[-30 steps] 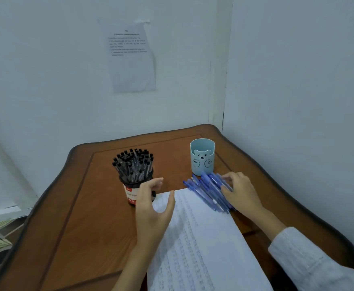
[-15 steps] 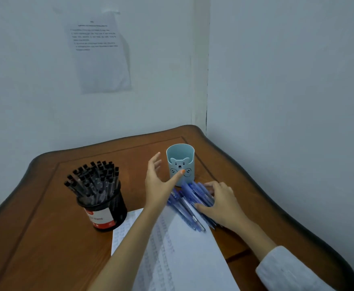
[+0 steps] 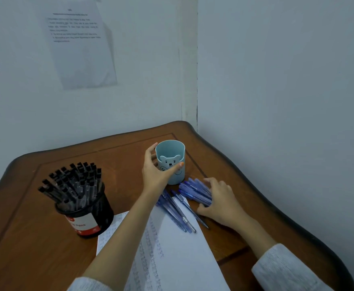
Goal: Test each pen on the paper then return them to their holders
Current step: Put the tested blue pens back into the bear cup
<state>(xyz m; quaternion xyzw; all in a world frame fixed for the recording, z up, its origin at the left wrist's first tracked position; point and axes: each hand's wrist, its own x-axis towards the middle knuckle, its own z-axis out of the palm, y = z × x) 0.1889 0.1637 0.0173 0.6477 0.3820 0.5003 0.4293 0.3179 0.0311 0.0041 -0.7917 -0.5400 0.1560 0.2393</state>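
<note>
A light blue bear-face holder (image 3: pixel 173 153) stands empty and upright at the table's back right. My left hand (image 3: pixel 155 173) grips it, thumb across the front and fingers round the left side. Several blue pens (image 3: pixel 195 191) lie in a heap just in front of the holder. My right hand (image 3: pixel 220 201) curls over the right part of that heap. Three more blue pens (image 3: pixel 178 213) lie on the top edge of a white paper (image 3: pixel 172 255) covered in scribble rows. A black mesh holder (image 3: pixel 88 215) full of black pens (image 3: pixel 73 183) stands at the left.
The brown wooden table (image 3: pixel 35 238) sits in a room corner, with white walls close behind and to the right. A printed sheet (image 3: pixel 79 43) is taped to the back wall.
My left hand went from beside the black holder across to the blue holder and closed round it. My right hand stayed on the blue pens. The view shifted to the right.
</note>
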